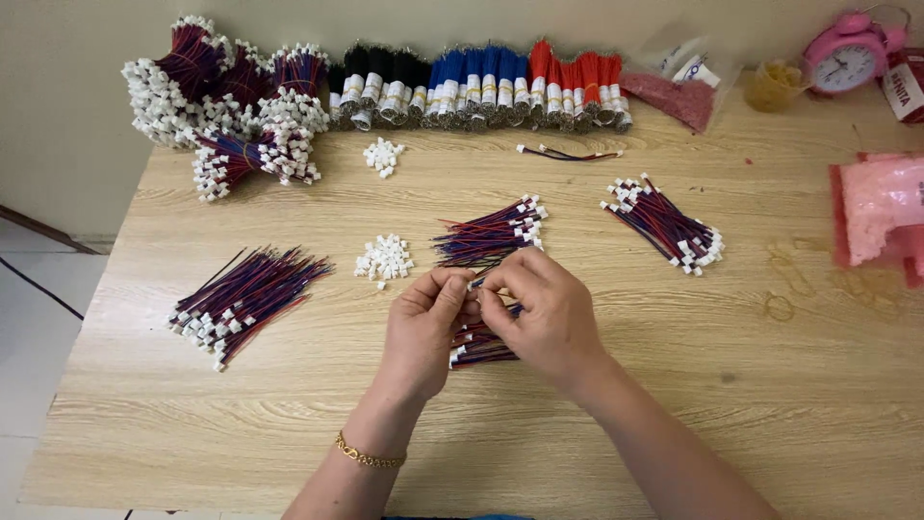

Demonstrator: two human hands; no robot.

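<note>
Head view: looks straight down on a work table, all places below told from that table
Room: pale wall along the table's far edge, light floor tiles (38, 289) past its left edge
Table (674, 385): light wood grain, long, fills most of the view
Far-edge row: bundled wires (481, 82) in black, blue and red with paper bands, lined against the wall
Far-left corner: heaped wire bundles with white connectors (231, 116)
Right edge: pink plastic bag (881, 207) of pale pieces, partly out of view
Far-right corner: pink alarm clock (847, 53), and a small yellowish cup (775, 85) just beside it
Left part: loose fan of red and blue wires (245, 294) with white plugs at the near end
Right of middle: smaller wire bunch (664, 223), plugs at both ends
Middle: wire bunch (486, 236) just beyond the hands, another (481, 347) partly under them
Left hand (423, 323): fingers pinched on a wire end, gold bracelet (369, 455) on the wrist
Right hand (544, 308): fingertips pinched on the same wire end, touching the left hand, above the table's middle
Held piece: too small and covered to tell more
Left of hands: small pile of white connectors (385, 258), a smaller pile (383, 156) farther back
</note>
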